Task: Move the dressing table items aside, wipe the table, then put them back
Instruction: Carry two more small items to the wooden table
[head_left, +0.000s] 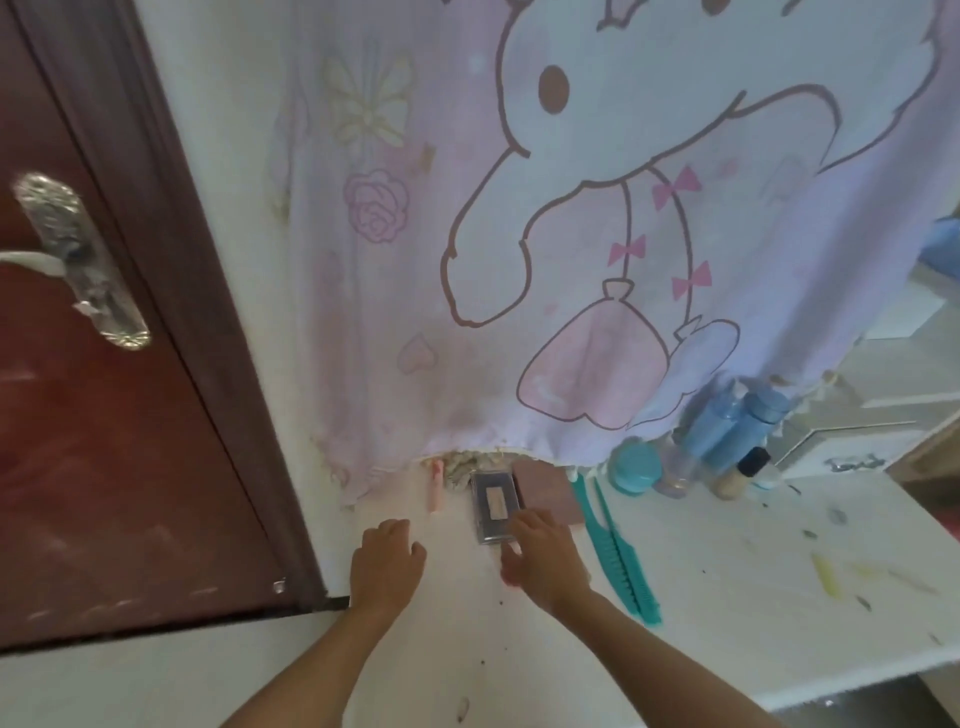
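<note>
A white dressing table (727, 597) with paint stains fills the lower right. At its left end lie a dark flat makeup case (493, 501), a pink slab (550, 491), a thin pink tube (435, 486) and a teal comb (621, 556). My right hand (543, 558) rests at the near end of the dark case, fingers curled around its edge. Left of it hovers my left hand (387, 564), loosely curled over the table and holding nothing. A teal jar (635, 467), blue bottles (727, 423) and a foundation bottle (740, 475) stand at the back.
A pink cartoon curtain (571, 234) hangs over the mirror down to the tabletop. A dark red door (93, 415) with a metal handle (78, 260) stands at the left. The table's front edge runs along the lower right.
</note>
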